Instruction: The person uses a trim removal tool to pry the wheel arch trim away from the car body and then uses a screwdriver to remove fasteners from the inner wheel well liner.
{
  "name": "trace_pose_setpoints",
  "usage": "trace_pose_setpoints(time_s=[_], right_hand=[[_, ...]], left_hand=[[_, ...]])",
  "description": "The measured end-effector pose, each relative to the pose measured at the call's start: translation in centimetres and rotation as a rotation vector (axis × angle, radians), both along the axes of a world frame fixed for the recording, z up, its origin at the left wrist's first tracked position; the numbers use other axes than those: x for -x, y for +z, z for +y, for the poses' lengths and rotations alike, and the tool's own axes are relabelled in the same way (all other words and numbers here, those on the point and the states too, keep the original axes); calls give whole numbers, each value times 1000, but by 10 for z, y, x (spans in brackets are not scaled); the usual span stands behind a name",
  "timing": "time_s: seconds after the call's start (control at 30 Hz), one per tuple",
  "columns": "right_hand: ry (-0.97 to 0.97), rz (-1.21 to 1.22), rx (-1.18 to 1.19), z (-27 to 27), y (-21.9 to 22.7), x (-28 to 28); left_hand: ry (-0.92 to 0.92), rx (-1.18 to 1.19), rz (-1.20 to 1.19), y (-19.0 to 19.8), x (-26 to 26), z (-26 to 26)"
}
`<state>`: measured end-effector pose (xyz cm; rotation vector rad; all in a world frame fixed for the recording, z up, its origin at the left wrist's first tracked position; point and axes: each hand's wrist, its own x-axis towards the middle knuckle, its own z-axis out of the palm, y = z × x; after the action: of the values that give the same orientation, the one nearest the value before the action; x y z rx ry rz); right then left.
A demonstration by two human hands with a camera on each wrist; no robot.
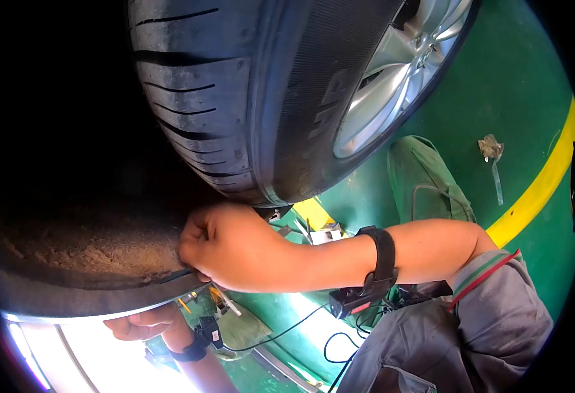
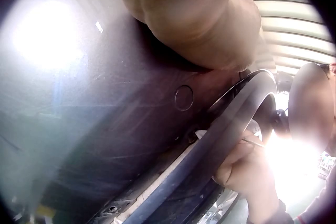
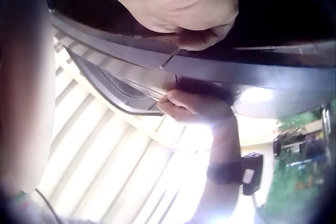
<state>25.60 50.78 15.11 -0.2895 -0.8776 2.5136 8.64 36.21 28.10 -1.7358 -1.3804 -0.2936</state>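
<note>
My right hand (image 1: pixel 241 249) reaches into the wheel arch, at the edge of its dirt-covered liner (image 1: pixel 104 252). Its bent fingers pinch a thin metal rod (image 3: pixel 169 58), whose lower end overlaps the grey arch trim (image 3: pixel 115 45) in the right wrist view. On the outer side of the car, my left hand (image 3: pixel 197 108) is held close against the shiny body panel (image 2: pixel 126 108), fingers bent, just below the trim. I cannot tell whether it holds something. In the left wrist view its fingertips are hidden behind the back of the hand.
A large tyre (image 1: pixel 235 98) with a silver alloy rim (image 1: pixel 392 78) stands beside my right arm. Black cables (image 1: pixel 340 340) trail near my lap. A small white box (image 1: pixel 326 234) and a crumpled plastic piece (image 1: pixel 491 149) lie on the green floor (image 1: pixel 497 78), which has a yellow stripe.
</note>
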Motion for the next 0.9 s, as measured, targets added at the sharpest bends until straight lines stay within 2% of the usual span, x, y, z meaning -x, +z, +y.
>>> trace_pose_setpoints(time_s=[0.03, 0.1, 0.13, 0.3, 0.67, 0.73, 0.83, 0.9], right_hand=[[1, -1, 0, 4, 2, -2], [252, 7, 184, 13, 7, -8], [253, 6, 182, 13, 8, -10], [153, -4, 108, 9, 7, -8], [124, 28, 107, 5, 3, -4], [135, 41, 99, 5, 2, -4], [67, 24, 61, 1, 1, -1], [-106, 28, -110, -2, -2, 0]], left_hand=[[-17, 2, -6, 0, 1, 0], [-7, 13, -6, 0, -2, 3], [0, 24, -5, -1, -4, 5], [6, -50, 26, -6, -14, 17], [21, -26, 34, -3, -7, 7], [76, -29, 62, 0, -5, 2], [74, -9, 57, 2, -4, 2], [74, -22, 68, 0, -7, 7]])
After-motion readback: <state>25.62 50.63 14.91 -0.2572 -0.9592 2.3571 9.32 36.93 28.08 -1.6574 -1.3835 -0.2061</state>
